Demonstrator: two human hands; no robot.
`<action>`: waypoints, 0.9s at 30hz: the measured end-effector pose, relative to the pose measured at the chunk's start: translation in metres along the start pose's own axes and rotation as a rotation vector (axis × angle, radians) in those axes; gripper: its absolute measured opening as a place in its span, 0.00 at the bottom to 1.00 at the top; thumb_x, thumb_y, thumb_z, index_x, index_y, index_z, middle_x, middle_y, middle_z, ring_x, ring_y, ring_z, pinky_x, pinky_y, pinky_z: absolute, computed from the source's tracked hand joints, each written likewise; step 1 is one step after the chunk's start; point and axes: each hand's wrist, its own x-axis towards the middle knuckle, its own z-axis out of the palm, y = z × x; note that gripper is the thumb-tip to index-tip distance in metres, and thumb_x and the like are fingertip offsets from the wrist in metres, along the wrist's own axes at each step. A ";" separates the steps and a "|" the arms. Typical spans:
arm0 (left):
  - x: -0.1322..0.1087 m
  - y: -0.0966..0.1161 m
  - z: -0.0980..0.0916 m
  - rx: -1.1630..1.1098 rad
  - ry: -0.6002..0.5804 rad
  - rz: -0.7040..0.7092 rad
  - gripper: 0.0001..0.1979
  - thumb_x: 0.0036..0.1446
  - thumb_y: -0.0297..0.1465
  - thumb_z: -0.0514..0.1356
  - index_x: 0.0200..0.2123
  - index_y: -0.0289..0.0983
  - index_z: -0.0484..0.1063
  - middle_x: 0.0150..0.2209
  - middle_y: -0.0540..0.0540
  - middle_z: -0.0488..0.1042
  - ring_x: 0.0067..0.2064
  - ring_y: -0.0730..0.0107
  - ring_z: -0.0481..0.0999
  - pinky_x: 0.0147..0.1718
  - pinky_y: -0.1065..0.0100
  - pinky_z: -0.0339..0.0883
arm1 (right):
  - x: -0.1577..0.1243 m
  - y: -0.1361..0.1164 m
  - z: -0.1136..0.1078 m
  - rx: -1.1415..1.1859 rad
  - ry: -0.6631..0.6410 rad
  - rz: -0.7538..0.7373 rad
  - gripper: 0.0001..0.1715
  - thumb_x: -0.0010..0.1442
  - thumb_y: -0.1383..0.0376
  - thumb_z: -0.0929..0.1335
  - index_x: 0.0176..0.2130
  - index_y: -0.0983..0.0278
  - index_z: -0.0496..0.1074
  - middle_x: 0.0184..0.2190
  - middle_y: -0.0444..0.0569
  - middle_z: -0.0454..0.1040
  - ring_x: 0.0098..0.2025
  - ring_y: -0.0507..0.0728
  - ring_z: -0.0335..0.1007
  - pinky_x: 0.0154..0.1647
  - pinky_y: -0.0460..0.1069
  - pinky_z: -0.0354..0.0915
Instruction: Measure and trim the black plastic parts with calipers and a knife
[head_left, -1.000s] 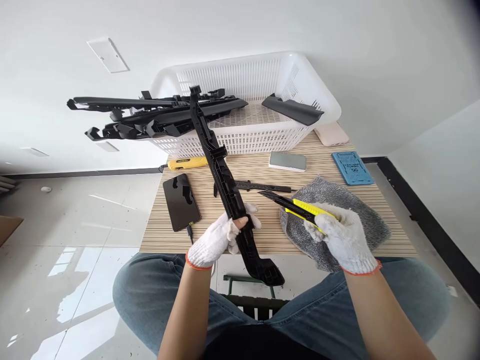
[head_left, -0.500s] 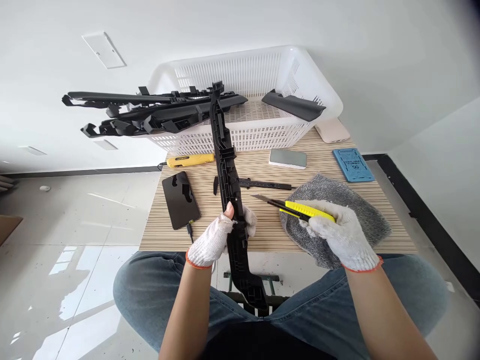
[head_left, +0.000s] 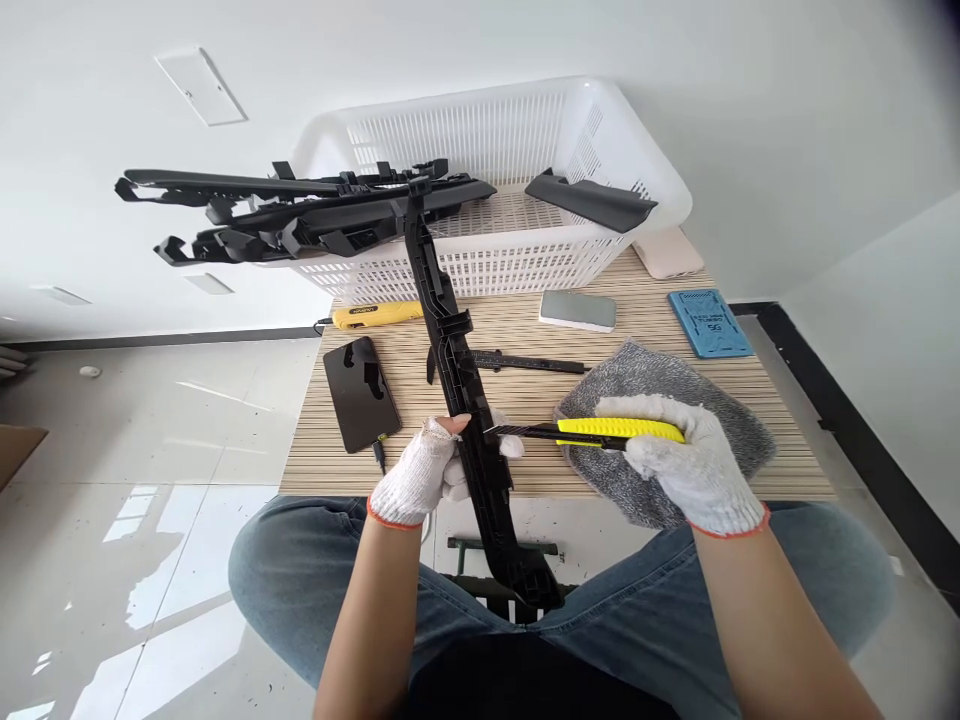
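A long black plastic trim piece (head_left: 469, 385) slants across the front of the table, its ribbed inner side facing me. My left hand (head_left: 424, 470), in a white knit glove with the thumb tip bare, is closed around its lower middle, thumb on top and fingers behind. A yellow utility knife (head_left: 622, 432) lies in the grip of my gloved right hand (head_left: 690, 460), blade extended and pointing left. The blade tip is at the right edge of the trim piece, near my left thumb; whether it touches cannot be made out. Below the knife is a grey cloth (head_left: 622, 490).
A white plastic basket (head_left: 517, 262) at the back holds several black trim pieces (head_left: 300, 225), jutting out left. On the table (head_left: 330, 475) lie a black phone (head_left: 362, 395), yellow corded tool (head_left: 375, 315), black caliper (head_left: 532, 364), sharpening stone (head_left: 577, 311) and blue case (head_left: 710, 323).
My right hand has turned the knife level and brought its blade left to the trim piece. The trim piece has tilted, its top leftward and its lower end rightward.
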 end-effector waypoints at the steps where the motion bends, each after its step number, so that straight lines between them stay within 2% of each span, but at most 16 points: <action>1: 0.000 0.001 0.002 -0.008 -0.005 0.016 0.33 0.51 0.56 0.66 0.42 0.30 0.78 0.11 0.61 0.55 0.14 0.81 0.44 0.12 0.72 0.40 | 0.000 -0.001 0.000 0.005 -0.004 -0.005 0.23 0.42 0.50 0.83 0.37 0.57 0.88 0.23 0.47 0.78 0.18 0.53 0.64 0.17 0.49 0.66; 3: -0.001 0.005 0.008 -0.041 -0.031 0.050 0.33 0.51 0.54 0.68 0.45 0.30 0.77 0.12 0.61 0.57 0.14 0.81 0.45 0.12 0.73 0.42 | 0.001 -0.002 0.000 0.009 -0.017 -0.017 0.23 0.38 0.49 0.84 0.34 0.56 0.88 0.27 0.50 0.82 0.21 0.55 0.68 0.18 0.50 0.68; 5: -0.001 0.008 0.013 -0.067 -0.054 0.086 0.33 0.50 0.54 0.70 0.45 0.31 0.77 0.19 0.55 0.69 0.15 0.84 0.47 0.11 0.74 0.43 | 0.001 -0.004 0.000 -0.006 -0.055 -0.003 0.23 0.35 0.48 0.85 0.32 0.55 0.87 0.29 0.52 0.84 0.22 0.57 0.71 0.19 0.50 0.68; 7: -0.001 0.009 0.014 -0.061 -0.055 0.118 0.34 0.49 0.57 0.71 0.45 0.33 0.77 0.29 0.48 0.79 0.15 0.87 0.48 0.11 0.75 0.44 | 0.001 -0.004 -0.001 -0.029 -0.113 0.034 0.25 0.34 0.46 0.85 0.32 0.54 0.87 0.29 0.52 0.84 0.21 0.56 0.69 0.17 0.51 0.66; 10: 0.000 0.007 0.011 -0.010 -0.071 0.136 0.39 0.48 0.64 0.69 0.46 0.35 0.78 0.38 0.45 0.81 0.16 0.89 0.49 0.10 0.77 0.46 | 0.003 -0.003 -0.002 -0.007 -0.153 0.062 0.28 0.32 0.42 0.85 0.31 0.54 0.87 0.29 0.52 0.84 0.20 0.56 0.66 0.16 0.51 0.63; 13: 0.000 0.003 0.006 0.052 -0.100 0.180 0.40 0.52 0.67 0.64 0.46 0.36 0.78 0.38 0.46 0.80 0.16 0.89 0.49 0.10 0.77 0.46 | 0.004 -0.001 -0.002 0.040 -0.147 0.087 0.30 0.30 0.40 0.85 0.28 0.55 0.87 0.26 0.53 0.82 0.20 0.56 0.65 0.16 0.51 0.62; 16: -0.001 0.003 0.004 0.178 -0.102 0.222 0.40 0.56 0.68 0.59 0.45 0.35 0.79 0.36 0.46 0.79 0.16 0.88 0.51 0.10 0.77 0.47 | 0.004 -0.002 0.000 0.011 -0.159 0.150 0.29 0.31 0.46 0.86 0.30 0.59 0.87 0.21 0.50 0.78 0.17 0.52 0.62 0.16 0.50 0.61; 18: -0.003 0.004 0.004 0.264 -0.100 0.215 0.43 0.55 0.70 0.57 0.44 0.34 0.80 0.34 0.46 0.79 0.16 0.87 0.52 0.10 0.76 0.47 | 0.004 -0.003 0.003 -0.038 -0.171 0.173 0.28 0.32 0.49 0.86 0.32 0.61 0.87 0.21 0.49 0.78 0.18 0.52 0.63 0.17 0.49 0.62; 21: -0.005 0.005 0.006 0.330 -0.070 0.185 0.47 0.53 0.72 0.54 0.44 0.32 0.81 0.30 0.45 0.79 0.16 0.85 0.51 0.10 0.75 0.45 | 0.003 -0.006 0.005 -0.069 -0.085 0.130 0.25 0.35 0.50 0.85 0.32 0.61 0.87 0.24 0.51 0.80 0.21 0.55 0.69 0.19 0.49 0.66; 24: -0.005 0.006 0.006 0.366 -0.053 0.177 0.48 0.56 0.71 0.51 0.46 0.32 0.81 0.28 0.45 0.79 0.15 0.84 0.52 0.10 0.75 0.45 | 0.003 -0.010 0.005 -0.017 0.001 0.086 0.23 0.36 0.48 0.84 0.30 0.58 0.87 0.22 0.50 0.79 0.19 0.54 0.67 0.17 0.49 0.65; 27: -0.005 0.007 0.007 0.357 -0.075 0.170 0.49 0.54 0.73 0.52 0.48 0.32 0.81 0.30 0.43 0.80 0.16 0.83 0.55 0.10 0.75 0.45 | 0.002 -0.013 0.004 -0.023 -0.104 0.135 0.24 0.31 0.50 0.85 0.29 0.58 0.86 0.20 0.48 0.77 0.16 0.52 0.61 0.14 0.49 0.61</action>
